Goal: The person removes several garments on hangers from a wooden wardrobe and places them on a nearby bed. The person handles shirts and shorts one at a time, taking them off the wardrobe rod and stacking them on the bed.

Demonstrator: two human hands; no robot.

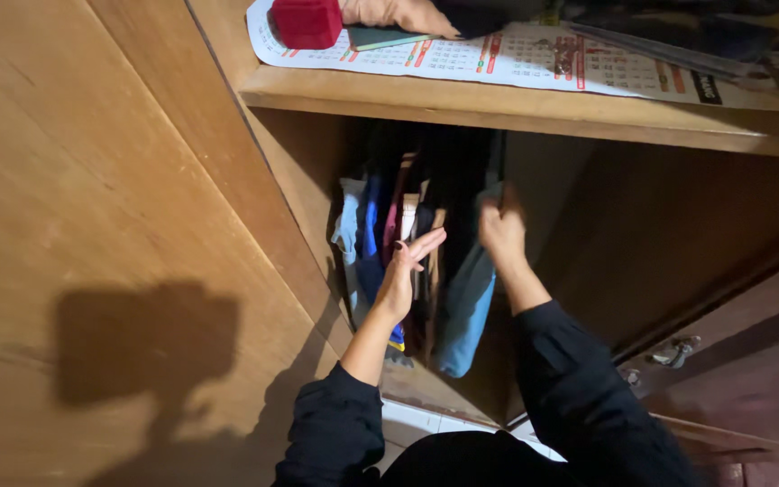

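— Gripping, or just touching? What does each hand have?

— Right hand (501, 227) is closed around the top edge of a teal cloth (467, 307) hanging in the cupboard (534, 113), fingers curled over it, though the picture is blurred there, so I'd say probably a pinch rather than a full fist. Left hand (405, 269) is open, fingers spread and pointing toward one o'clock, palm pressed flat against the row of hanging clothes (389, 225); it holds nothing.

— Where does that cloth sit?

— In the dark compartment under the shelf (516, 95), at the right end of the row, its lower end drooping toward six o'clock near the cupboard floor.

— What could go wrong?

— As I judge it, a pull on the teal cloth could drag its neighbours out with it, since they are packed tight. The flat left palm only braces a few of them. The cupboard door (750, 370) at four o'clock also stands close to the right elbow.

— And the arms?

— Both reach forward in black sleeves (579, 388), forearms bare, wrists angled inward toward twelve o'clock.
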